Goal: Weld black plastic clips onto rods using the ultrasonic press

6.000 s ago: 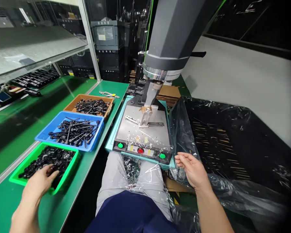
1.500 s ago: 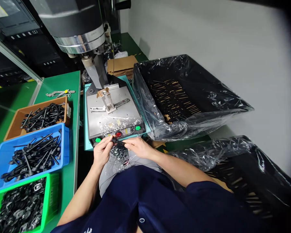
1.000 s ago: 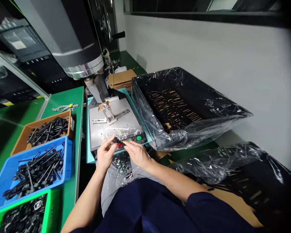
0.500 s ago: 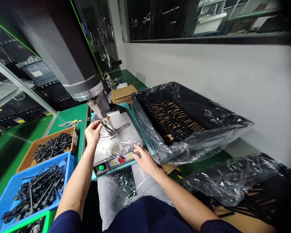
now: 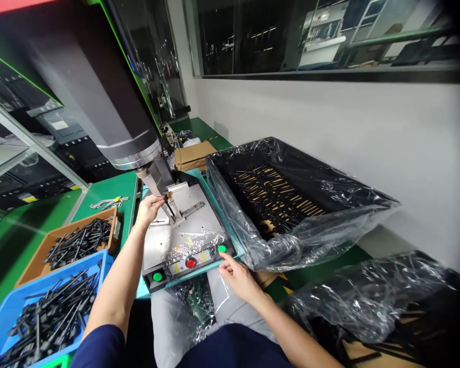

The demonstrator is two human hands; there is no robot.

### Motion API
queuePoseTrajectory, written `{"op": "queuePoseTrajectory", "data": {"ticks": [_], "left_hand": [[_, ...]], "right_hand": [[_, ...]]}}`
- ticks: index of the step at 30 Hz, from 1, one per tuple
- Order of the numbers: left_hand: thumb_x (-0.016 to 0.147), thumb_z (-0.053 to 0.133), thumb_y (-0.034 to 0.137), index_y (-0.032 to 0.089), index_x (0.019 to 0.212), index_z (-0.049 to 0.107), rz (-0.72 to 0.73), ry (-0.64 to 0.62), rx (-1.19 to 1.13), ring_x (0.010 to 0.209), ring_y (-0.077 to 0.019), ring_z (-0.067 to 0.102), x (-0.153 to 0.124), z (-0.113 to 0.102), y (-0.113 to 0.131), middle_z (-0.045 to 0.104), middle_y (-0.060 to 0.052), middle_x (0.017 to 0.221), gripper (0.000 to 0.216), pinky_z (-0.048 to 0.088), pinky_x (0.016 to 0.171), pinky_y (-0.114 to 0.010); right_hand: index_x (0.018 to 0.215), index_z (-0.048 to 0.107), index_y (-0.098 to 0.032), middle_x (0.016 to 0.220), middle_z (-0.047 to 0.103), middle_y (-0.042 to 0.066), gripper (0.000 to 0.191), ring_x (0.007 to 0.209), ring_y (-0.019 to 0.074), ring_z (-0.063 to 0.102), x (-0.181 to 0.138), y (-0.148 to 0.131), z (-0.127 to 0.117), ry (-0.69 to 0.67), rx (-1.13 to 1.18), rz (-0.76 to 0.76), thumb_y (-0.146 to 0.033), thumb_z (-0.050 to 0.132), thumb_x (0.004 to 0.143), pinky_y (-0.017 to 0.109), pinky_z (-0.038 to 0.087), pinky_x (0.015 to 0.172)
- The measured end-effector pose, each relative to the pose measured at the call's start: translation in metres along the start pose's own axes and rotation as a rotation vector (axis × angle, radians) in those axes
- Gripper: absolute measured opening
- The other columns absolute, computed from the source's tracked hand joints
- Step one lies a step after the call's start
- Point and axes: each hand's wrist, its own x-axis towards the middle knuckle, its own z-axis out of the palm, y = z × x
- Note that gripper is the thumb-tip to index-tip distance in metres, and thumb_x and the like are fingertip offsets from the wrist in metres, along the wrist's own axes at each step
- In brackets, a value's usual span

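Note:
My left hand [image 5: 149, 209] reaches over the metal plate [image 5: 184, 235] of the press machine and pinches a thin black rod part [image 5: 169, 206] against the upright fixture [image 5: 175, 210] under the machine's horn [image 5: 153, 174]. My right hand [image 5: 239, 276] rests at the front edge of the control panel, its index finger stretched toward the right green button [image 5: 222, 249]. A red button [image 5: 190, 263] and a left green button [image 5: 157, 276] sit on the same panel.
A brown tray [image 5: 34, 258] and a blue tray [image 5: 7, 306] on the green bench at left hold several black rod parts. A black crate [image 5: 291, 194] lined with clear plastic stands right of the machine; another plastic-covered crate [image 5: 387, 306] lies at lower right.
The left hand carried the black part from my lap up to the fixture and now holds it there. The right hand left the part and went to the right green button.

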Motion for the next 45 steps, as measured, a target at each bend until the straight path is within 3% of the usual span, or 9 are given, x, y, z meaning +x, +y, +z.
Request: {"op": "queuePoseTrajectory", "data": {"ticks": [7,13,21,27,32,35,39,42,45], "left_hand": [[0.088,0.049,0.030,0.020,0.099,0.075,0.270,-0.147,0.293,0.102,-0.0238,0.064,-0.004,-0.013,0.007,0.069,-0.009,0.099,0.030,0.048,0.096,-0.037],[0.084,0.040,0.015,0.021,0.115,0.070,0.368,-0.120,0.537,0.113,-0.0256,0.057,-0.016,-0.008,0.009,0.067,-0.011,0.115,0.043,0.045,0.100,-0.040],[0.082,0.046,0.022,0.018,0.101,0.073,0.311,-0.056,0.453,0.106,-0.0254,0.065,-0.011,-0.001,0.005,0.072,-0.011,0.110,0.033,0.048,0.099,-0.038],[0.088,0.044,0.025,0.017,0.116,0.068,0.330,-0.046,0.338,0.122,-0.0232,0.057,-0.027,-0.003,0.008,0.065,-0.011,0.126,0.038,0.041,0.108,-0.035],[0.090,0.047,0.035,0.014,0.128,0.060,-0.003,0.342,0.345,0.121,-0.0263,0.056,-0.089,-0.008,-0.010,0.061,-0.015,0.130,0.045,0.044,0.103,-0.039],[0.083,0.056,0.044,0.014,0.110,0.069,-0.245,0.215,0.480,0.108,-0.0323,0.062,-0.132,-0.006,-0.029,0.068,-0.017,0.113,0.043,0.045,0.099,-0.045],[0.071,0.070,0.047,0.020,0.090,0.073,-0.300,-0.030,0.594,0.114,-0.0371,0.056,-0.161,0.004,-0.039,0.065,-0.016,0.117,0.033,0.042,0.098,-0.047],[0.066,0.074,0.038,0.021,0.074,0.070,-0.372,0.009,0.435,0.121,-0.0380,0.050,-0.162,0.011,-0.038,0.063,-0.014,0.121,0.019,0.038,0.101,-0.050],[0.063,0.075,0.035,0.020,0.061,0.060,-0.437,0.053,0.118,0.114,-0.0348,0.056,-0.158,0.014,-0.035,0.068,-0.013,0.102,0.021,0.040,0.099,-0.048]], "right_hand": [[0.133,0.053,-0.019,0.096,0.070,0.005,0.044,0.082,0.0180,0.066,0.011,-0.001,0.002,-0.005,-0.009,-0.028,-0.026,0.050,0.090,0.033,0.054,0.078],[0.122,0.060,-0.018,0.101,0.068,0.008,0.034,0.089,0.0197,0.065,0.053,-0.015,0.001,0.169,-0.115,-0.168,-0.026,0.049,0.091,0.036,0.054,0.084],[0.122,0.059,-0.019,0.094,0.071,0.005,0.032,0.086,0.0187,0.065,0.063,-0.028,0.007,0.155,-0.110,-0.202,-0.024,0.049,0.091,0.034,0.052,0.085],[0.116,0.064,-0.018,0.102,0.069,0.009,0.029,0.098,0.0225,0.061,0.062,-0.025,0.002,0.220,-0.283,-0.256,-0.023,0.047,0.093,0.038,0.048,0.094],[0.125,0.061,-0.015,0.129,0.060,0.014,0.035,0.122,0.0281,0.046,0.095,-0.032,-0.007,0.200,-0.577,-0.237,-0.024,0.052,0.092,0.043,0.037,0.105],[0.134,0.055,-0.017,0.137,0.054,0.015,0.044,0.126,0.0314,0.040,0.113,-0.029,-0.001,0.097,-0.728,-0.118,-0.029,0.056,0.092,0.046,0.036,0.101],[0.114,0.067,-0.020,0.125,0.058,0.014,0.028,0.117,0.0307,0.044,0.124,-0.023,0.010,-0.032,-0.839,0.018,-0.033,0.061,0.091,0.042,0.038,0.093],[0.092,0.071,-0.021,0.113,0.062,0.011,0.016,0.113,0.0273,0.046,0.125,-0.022,0.014,-0.043,-0.829,0.021,-0.031,0.059,0.092,0.039,0.038,0.092],[0.084,0.070,-0.020,0.103,0.067,0.008,0.011,0.106,0.0235,0.053,0.127,-0.028,0.009,-0.040,-0.743,-0.011,-0.026,0.062,0.089,0.034,0.038,0.089]]}}
